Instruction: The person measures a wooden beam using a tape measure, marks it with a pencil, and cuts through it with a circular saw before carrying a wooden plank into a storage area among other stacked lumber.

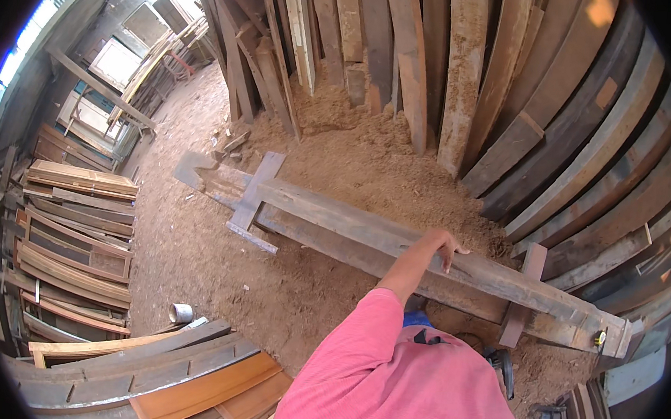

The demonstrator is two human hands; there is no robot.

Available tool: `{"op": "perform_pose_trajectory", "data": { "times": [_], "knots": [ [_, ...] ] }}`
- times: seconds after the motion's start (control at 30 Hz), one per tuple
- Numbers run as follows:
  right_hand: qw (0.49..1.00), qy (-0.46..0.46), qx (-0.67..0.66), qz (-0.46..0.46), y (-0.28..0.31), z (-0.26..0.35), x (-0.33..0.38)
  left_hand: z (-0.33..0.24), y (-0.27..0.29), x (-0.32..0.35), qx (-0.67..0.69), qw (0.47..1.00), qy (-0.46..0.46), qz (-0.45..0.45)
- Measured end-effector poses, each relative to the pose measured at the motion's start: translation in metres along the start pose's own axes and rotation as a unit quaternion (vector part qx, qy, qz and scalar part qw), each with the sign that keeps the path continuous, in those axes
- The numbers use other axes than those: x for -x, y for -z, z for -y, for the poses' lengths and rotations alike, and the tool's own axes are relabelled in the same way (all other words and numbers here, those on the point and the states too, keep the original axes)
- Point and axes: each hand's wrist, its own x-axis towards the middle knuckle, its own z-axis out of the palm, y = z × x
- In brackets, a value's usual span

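Head view, left hand (438,246) loosely bent over weathered timber beam (343,214), cannot tell if gripping, yellow-black tape measure (599,338) at four o'clock, wooden crosspiece (257,189) at nine.

Our left arm (406,272) stretches forward and rightward, wrist (426,246) bent; our left hand (442,244) arches, its fingers (447,261) apart, pointing right and down.

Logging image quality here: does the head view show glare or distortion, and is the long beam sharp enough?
Head view: daylight washes out the window opening at upper left; head view: fisheye bends the leaning planks at right; head view: the long beam reads fairly sharp.
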Motion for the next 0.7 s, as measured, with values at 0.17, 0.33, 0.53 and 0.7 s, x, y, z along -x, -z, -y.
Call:
{"op": "perform_pose_trajectory", "data": {
  "times": [0.17, 0.33, 0.53, 0.7],
  "knots": [
    [1.0, 0.02, -0.011, 0.004, -0.011, -0.001, -0.002, 0.006, 0.013, 0.01, 0.002, 0.999, -0.024, -0.036],
    [0.986, 0.151, 0.062, -0.025, 0.003, -0.033, 0.005, 0.026, 0.011, -0.032, -0.017, 0.978, -0.205, -0.039],
    [0.985, 0.031, 0.168, 0.022, 0.018, 0.006, 0.045, 0.026, 0.022, -0.002, -0.067, 0.991, -0.083, -0.08],
    [0.99, 0.03, 0.14, -0.007, 0.005, -0.031, 0.049, 0.006, 0.021, -0.002, -0.026, 0.996, -0.068, -0.049]
  ]
}}
